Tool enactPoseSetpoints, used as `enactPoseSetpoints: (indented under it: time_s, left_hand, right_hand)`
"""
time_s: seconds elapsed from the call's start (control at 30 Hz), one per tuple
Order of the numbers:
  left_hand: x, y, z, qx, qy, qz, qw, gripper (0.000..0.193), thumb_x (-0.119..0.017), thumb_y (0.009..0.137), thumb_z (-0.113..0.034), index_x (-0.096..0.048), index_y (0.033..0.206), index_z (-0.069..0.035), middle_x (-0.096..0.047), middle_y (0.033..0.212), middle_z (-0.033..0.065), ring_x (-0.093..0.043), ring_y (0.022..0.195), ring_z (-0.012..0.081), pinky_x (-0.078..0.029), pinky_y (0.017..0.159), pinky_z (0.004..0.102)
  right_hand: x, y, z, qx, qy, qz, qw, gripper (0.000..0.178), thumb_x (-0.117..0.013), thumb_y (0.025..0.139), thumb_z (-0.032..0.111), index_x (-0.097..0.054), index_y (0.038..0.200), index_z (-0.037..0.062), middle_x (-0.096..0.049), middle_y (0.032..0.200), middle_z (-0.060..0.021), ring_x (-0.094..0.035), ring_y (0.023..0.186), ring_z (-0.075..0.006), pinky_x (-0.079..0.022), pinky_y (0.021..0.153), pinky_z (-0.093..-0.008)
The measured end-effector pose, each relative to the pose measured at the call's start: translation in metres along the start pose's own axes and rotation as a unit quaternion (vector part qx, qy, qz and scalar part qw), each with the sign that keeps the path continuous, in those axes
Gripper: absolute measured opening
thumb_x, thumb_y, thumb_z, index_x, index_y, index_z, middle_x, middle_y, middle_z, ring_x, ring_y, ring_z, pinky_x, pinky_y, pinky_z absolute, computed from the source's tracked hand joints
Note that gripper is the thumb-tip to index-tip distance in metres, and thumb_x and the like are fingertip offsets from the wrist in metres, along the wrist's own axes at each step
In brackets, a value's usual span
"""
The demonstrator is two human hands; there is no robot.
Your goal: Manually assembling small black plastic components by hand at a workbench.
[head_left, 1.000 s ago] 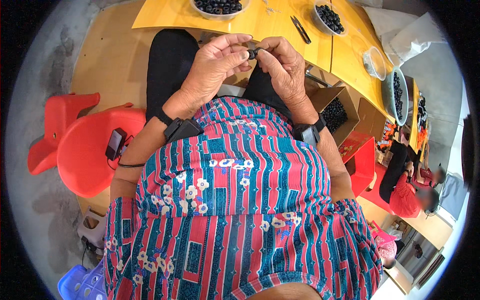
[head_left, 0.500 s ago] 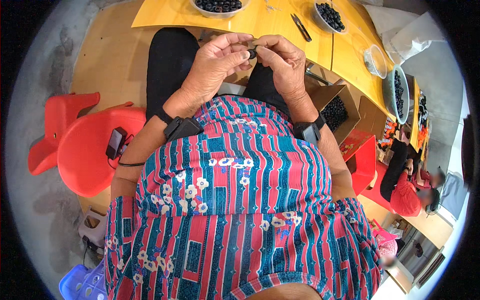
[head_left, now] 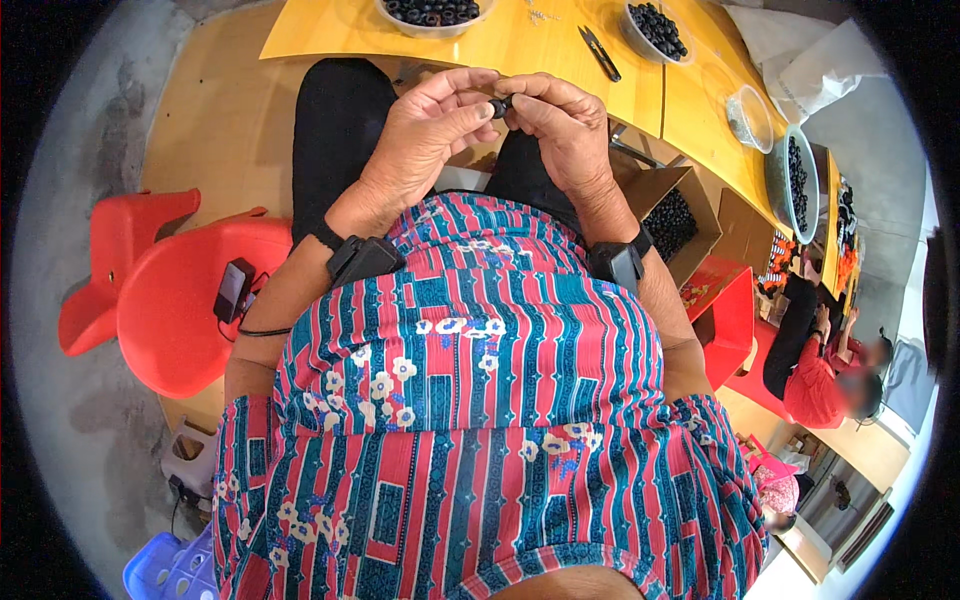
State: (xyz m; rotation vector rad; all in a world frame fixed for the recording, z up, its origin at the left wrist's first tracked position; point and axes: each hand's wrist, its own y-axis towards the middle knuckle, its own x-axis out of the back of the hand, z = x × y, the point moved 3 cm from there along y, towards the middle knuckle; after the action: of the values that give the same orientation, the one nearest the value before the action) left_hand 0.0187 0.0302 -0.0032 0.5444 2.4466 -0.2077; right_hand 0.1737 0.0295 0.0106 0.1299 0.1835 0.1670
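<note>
Above my lap, both hands are pinched around a small round black part (head_left: 497, 108), near the table's front edge. My left hand (head_left: 432, 122) grips it between thumb and fingertips. My right hand (head_left: 566, 130) is closed at its right side, where a dark bit shows at the fingertips; whether this is a second piece I cannot tell. Beyond my hands, a clear bowl (head_left: 437, 32) of black ring-like parts stands on the yellow table (head_left: 330, 30). Black thread snips (head_left: 600, 54) lie to the right, beside another clear bowl (head_left: 634, 42) of black parts.
An open cardboard box (head_left: 704, 236) of small black parts stands right of my lap. Further right are a clear tub (head_left: 750, 118) and a pale green basin (head_left: 779, 185). Red chairs (head_left: 190, 310) stand on my left. A person in red (head_left: 815, 388) sits at far right.
My hands have barely moved; more of the black part shows between my fingertips, and my right fingertips have shifted slightly. The person in red at far right has moved an arm.
</note>
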Motion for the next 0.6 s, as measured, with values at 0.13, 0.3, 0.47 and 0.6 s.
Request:
enactPoseSetpoints:
  time_s: [0.13,0.3,0.47,0.6]
  left_hand:
    - [0.001,0.003,0.000,-0.004,-0.018,0.007,1.000,0.030,-0.057,0.086,-0.005,-0.051,0.116,-0.001,-0.057,0.091,0.0031,-0.059,0.082,0.0109,-0.051,0.078,0.0245]
    - [0.004,0.001,0.002,0.000,-0.007,0.001,1.000,0.033,-0.056,0.087,-0.007,-0.049,0.118,0.000,-0.057,0.092,0.0038,-0.059,0.081,0.0107,-0.051,0.079,0.0257]
    - [0.005,0.001,0.002,-0.004,0.004,0.005,1.000,0.035,-0.055,0.088,-0.008,-0.046,0.120,0.001,-0.058,0.093,0.0043,-0.059,0.081,0.0102,-0.051,0.080,0.0269]
    - [0.004,0.000,0.002,-0.007,-0.013,0.002,1.000,0.031,-0.056,0.086,-0.005,-0.050,0.117,-0.001,-0.057,0.092,0.0042,-0.059,0.081,0.0116,-0.050,0.077,0.0241]
  right_hand:
    - [0.004,0.001,-0.009,-0.035,0.165,0.012,0.986,0.017,-0.060,0.081,0.001,-0.064,0.097,-0.0026,-0.062,0.077,-0.0045,-0.053,0.061,-0.0093,-0.047,0.060,-0.0223]
    - [0.004,0.000,-0.009,-0.079,0.235,-0.013,0.969,0.017,-0.059,0.083,0.002,-0.061,0.098,-0.0050,-0.061,0.076,-0.0065,-0.051,0.059,-0.0106,-0.048,0.060,-0.0231]
    - [0.005,-0.001,-0.014,-0.085,0.228,-0.013,0.970,0.015,-0.058,0.083,0.002,-0.061,0.096,-0.0049,-0.060,0.075,-0.0068,-0.051,0.059,-0.0105,-0.047,0.058,-0.0223]
    - [0.003,-0.002,-0.016,-0.078,0.217,0.008,0.973,0.015,-0.059,0.083,0.003,-0.062,0.096,-0.0041,-0.060,0.074,-0.0060,-0.051,0.059,-0.0102,-0.044,0.056,-0.0204]
